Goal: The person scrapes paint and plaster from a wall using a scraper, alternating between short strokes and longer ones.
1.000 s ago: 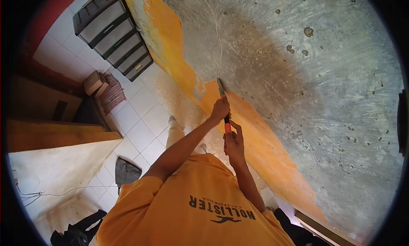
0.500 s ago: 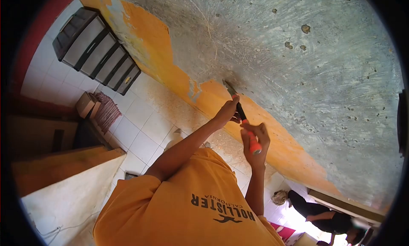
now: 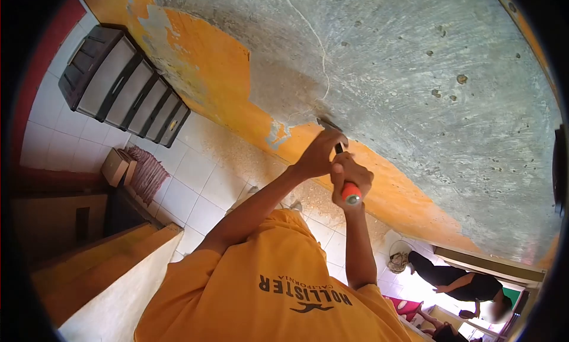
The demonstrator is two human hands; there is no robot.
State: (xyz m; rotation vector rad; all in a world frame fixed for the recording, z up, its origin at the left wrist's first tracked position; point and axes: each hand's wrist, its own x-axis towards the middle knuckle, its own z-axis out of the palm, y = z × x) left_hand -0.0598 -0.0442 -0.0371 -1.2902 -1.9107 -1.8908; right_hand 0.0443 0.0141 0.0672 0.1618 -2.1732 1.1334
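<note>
A scraper [image 3: 351, 191] with a red-and-black handle reaches from my hands to the wall [image 3: 409, 111]. My left hand [image 3: 319, 152] is closed round its front part near the blade, mostly covering it. Farther back, my right hand [image 3: 355, 171] wraps the handle, with the red butt end showing towards me. The dark blade is partly visible against the wall, at the border between bare grey plaster and a strip of orange paint [image 3: 391, 179]. Flaked paint edges lie just left of the blade.
A grey-and-black drawer unit [image 3: 127, 84] stands along the wall at left. Near it are a cardboard box [image 3: 115, 166] and a striped cloth [image 3: 148, 173]. Dust covers the tiled floor [image 3: 204, 182] by the wall. A low partition [image 3: 127, 283] is lower left; a person in black [image 3: 456, 277] is lower right.
My left hand has slid forward towards the blade, and my right hand has closed more fully round the handle. The scraper now points more directly at the wall. The view has shifted slightly.
</note>
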